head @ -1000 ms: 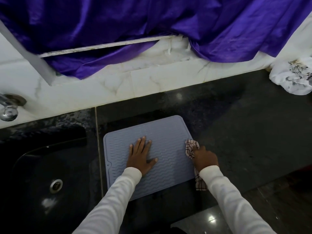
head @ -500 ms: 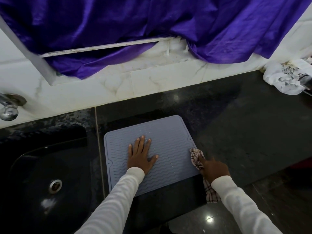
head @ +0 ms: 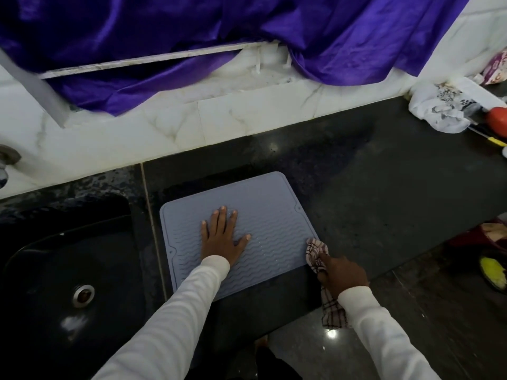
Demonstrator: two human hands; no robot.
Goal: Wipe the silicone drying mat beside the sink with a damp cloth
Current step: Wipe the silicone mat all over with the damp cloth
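At the far left, a metal tap (head: 6,160) juts from the white marble wall (head: 247,116). Below it a black sink (head: 68,270) is sunk into the dark desk (head: 370,187), its round steel drain (head: 83,295) showing near the middle of the basin. Just right of the sink, past a thin seam in the stone, the grey silicone drying mat (head: 274,215) lies flat on the desk, its ridged surface in wavy lines and its near edge reaching close to the front of the desk. The left hand (head: 220,238) lies palm down on the middle of the mat with straight, spread fingers, pressing it in place; a white sleeve (head: 170,319) covers that arm. At the mat's right edge, close to its near right corner, the right hand (head: 341,272) has its fingers curled round a checked cloth (head: 315,255). One end of the cloth is bunched against the mat's edge, and the other end hangs below the wrist over the front of the desk. A purple satin drape (head: 192,37) hangs across the wall above. At the far right of the desk sits a crumpled white printed bag (head: 439,108), with a red object (head: 498,117) just beside it.
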